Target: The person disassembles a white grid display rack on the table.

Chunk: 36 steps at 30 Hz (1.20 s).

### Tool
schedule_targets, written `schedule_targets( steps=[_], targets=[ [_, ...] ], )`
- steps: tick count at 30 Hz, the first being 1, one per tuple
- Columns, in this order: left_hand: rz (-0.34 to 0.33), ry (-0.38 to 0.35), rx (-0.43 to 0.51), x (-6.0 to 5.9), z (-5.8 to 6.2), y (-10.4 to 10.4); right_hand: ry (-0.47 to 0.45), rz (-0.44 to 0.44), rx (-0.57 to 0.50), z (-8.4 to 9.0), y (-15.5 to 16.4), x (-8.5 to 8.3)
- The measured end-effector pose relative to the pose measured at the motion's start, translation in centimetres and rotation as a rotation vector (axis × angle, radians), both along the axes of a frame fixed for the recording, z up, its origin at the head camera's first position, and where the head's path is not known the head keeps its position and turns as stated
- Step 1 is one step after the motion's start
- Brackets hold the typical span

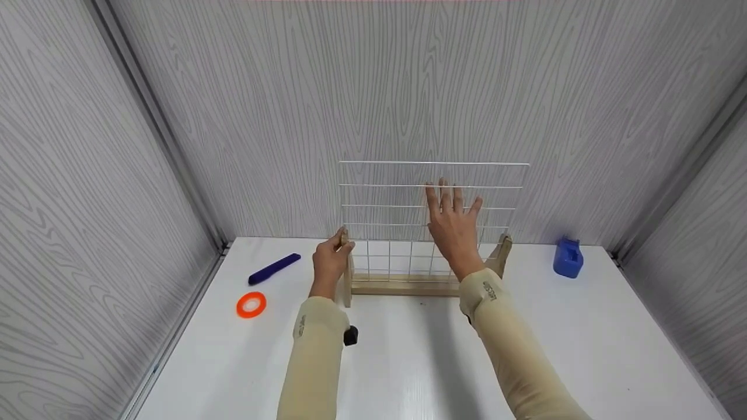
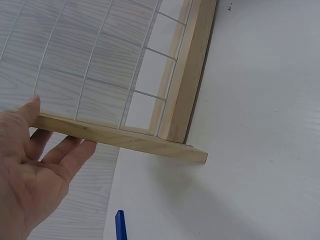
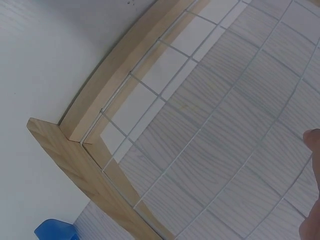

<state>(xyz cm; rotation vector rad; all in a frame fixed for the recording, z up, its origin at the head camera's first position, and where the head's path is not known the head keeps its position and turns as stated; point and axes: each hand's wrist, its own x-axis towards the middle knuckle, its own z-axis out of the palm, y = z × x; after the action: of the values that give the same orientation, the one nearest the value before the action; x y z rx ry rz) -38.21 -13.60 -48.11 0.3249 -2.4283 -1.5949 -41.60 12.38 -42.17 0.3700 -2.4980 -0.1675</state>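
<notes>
A white wire grid (image 1: 432, 216) is standing upright in a wooden base (image 1: 402, 286) at the back of the white tabletop (image 1: 420, 361). The right hand (image 1: 454, 228) is lying flat against the grid, fingers straight and spread, while the left hand (image 1: 330, 259) is gripping the base's left end piece, seemingly between thumb and fingers. A blue block (image 1: 568, 257), a dark blue marker (image 1: 273, 268) and an orange tape ring (image 1: 251, 304) are lying off to the sides.
</notes>
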Motion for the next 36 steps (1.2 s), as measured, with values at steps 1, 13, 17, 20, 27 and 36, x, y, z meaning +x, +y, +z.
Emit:
schedule_targets(
  steps=[1, 13, 17, 20, 27, 36],
  targets=[
    [-0.002, -0.008, -0.006, 0.1, 0.0, 0.0, -0.006, -0.003, 0.001, 0.0, 0.0, 0.0],
    [-0.033, -0.046, -0.029, 0.0, 0.1, -0.5, -0.026, -0.012, -0.045, 1.3, -0.4, -0.1],
    [-0.047, -0.047, -0.03, -0.1, -0.1, -0.4, -0.006, -0.024, -0.016, 1.5, -0.2, -0.2],
    [-0.047, -0.046, -0.031, -0.1, 0.0, -0.6, 0.016, -0.022, 0.005, 2.0, -0.2, -0.1],
    [-0.059, -0.067, 0.016, -0.1, 0.1, -0.7, 0.029, -0.008, 0.003, 3.3, 0.0, 0.0],
    [-0.085, -0.086, 0.148, 0.1, 0.2, -0.8, 0.062, 0.006, -0.005, 4.7, 0.4, 0.0]
  ],
)
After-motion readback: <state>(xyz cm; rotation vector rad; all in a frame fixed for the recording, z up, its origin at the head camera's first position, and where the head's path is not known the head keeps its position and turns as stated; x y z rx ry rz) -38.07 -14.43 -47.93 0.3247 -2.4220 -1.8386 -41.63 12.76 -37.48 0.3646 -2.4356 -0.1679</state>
